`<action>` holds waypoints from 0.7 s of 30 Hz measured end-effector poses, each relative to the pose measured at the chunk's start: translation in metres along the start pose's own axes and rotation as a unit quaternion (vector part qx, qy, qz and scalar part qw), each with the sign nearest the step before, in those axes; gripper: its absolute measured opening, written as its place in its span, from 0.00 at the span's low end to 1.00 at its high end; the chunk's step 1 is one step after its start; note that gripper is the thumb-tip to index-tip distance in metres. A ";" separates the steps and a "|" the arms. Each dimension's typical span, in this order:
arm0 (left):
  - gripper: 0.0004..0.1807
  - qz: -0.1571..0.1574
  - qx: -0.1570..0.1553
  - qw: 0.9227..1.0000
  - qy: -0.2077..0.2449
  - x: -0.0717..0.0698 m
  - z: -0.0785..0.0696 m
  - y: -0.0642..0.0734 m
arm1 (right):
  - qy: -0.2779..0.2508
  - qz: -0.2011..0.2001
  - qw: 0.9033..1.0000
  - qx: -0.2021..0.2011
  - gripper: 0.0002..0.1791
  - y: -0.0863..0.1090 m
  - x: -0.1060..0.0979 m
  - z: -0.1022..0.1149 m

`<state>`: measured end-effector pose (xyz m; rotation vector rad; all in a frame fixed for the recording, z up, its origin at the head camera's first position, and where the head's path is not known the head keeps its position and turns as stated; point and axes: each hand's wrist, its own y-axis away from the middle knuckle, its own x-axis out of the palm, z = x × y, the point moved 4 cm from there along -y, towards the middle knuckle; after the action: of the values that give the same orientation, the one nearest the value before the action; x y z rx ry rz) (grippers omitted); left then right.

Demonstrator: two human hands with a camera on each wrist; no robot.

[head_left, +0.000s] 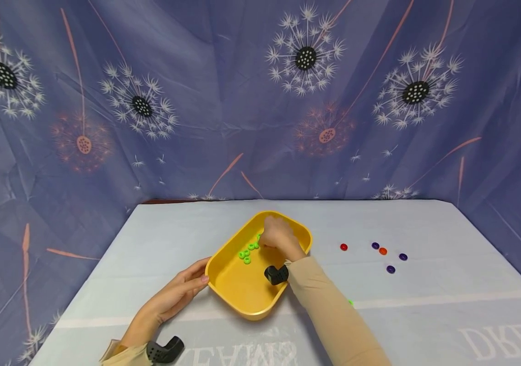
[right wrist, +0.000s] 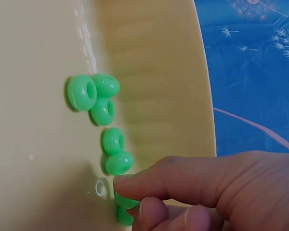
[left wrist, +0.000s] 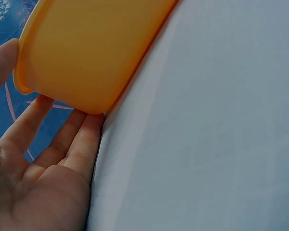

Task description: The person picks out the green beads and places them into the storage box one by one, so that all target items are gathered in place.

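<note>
A yellow rectangular box (head_left: 242, 290) stands on the table, its long side slanting away to the right. Several glossy green ring beads (head_left: 247, 253) lie inside along its left wall. My right hand (head_left: 279, 236) reaches over the box's right rim, its fingers low at the far end. In the right wrist view, one green bead (right wrist: 127, 201) is partly covered between thumb and fingertips, which pinch it. My left hand (head_left: 180, 290) touches the box's near-left corner, fingers fairly straight against the outer wall (left wrist: 67, 96) and thumb at the rim.
To the right of the box lie a red bead (head_left: 344, 247), an orange bead (head_left: 382, 251) and several dark purple beads (head_left: 391, 269). A green bit (head_left: 350, 302) shows beside the right sleeve. Behind the table hangs a blue dandelion-print cloth (head_left: 224, 101).
</note>
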<state>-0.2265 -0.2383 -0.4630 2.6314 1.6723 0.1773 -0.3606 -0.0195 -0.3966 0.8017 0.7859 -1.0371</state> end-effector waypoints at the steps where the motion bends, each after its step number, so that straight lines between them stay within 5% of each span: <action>1: 0.32 -0.001 0.000 1.000 0.000 0.000 0.000 0.000 | -0.006 0.004 1.000 0.003 0.15 0.000 0.001 0.000; 21: 0.32 -0.003 -0.007 1.000 -0.008 0.000 -0.001 0.001 | -0.027 0.014 0.999 0.013 0.16 -0.002 0.006 0.002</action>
<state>-0.2258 -0.2384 -0.4617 2.6104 1.6675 0.1672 -0.3608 -0.0246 -0.4010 0.8020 0.7155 -1.0423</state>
